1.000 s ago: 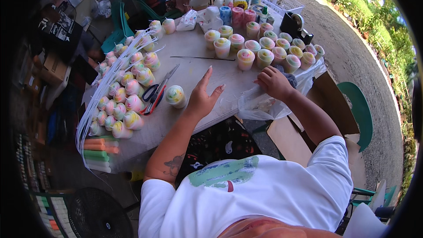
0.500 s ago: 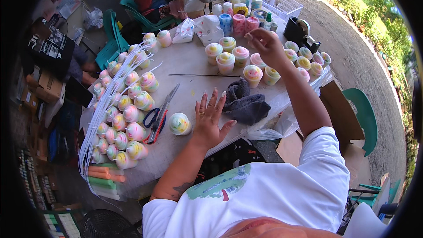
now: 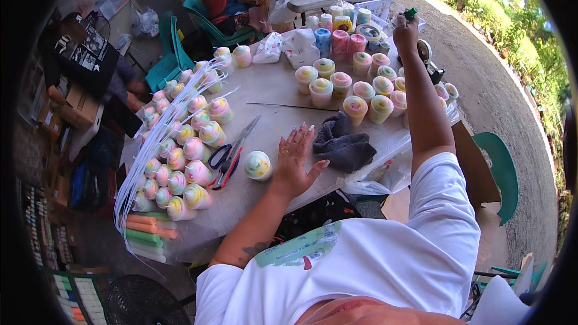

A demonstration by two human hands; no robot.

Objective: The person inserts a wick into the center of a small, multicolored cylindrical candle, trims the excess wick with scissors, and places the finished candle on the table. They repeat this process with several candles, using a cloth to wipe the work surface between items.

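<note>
Your right hand (image 3: 404,29) has its grip closed around a small green-capped item (image 3: 410,12) over the surface's (image 3: 274,84) far right corner. Left hand (image 3: 295,159) lies flat, grip open and empty. Your outstretched forearm passes just above the colourful cups (image 3: 361,93); dipping could topple them.

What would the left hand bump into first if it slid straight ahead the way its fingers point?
Probably the thin dark stick lying across the table. The left hand lies flat, fingers pointing toward it, with bare tabletop between. The dark cloth sits just beside.
</note>
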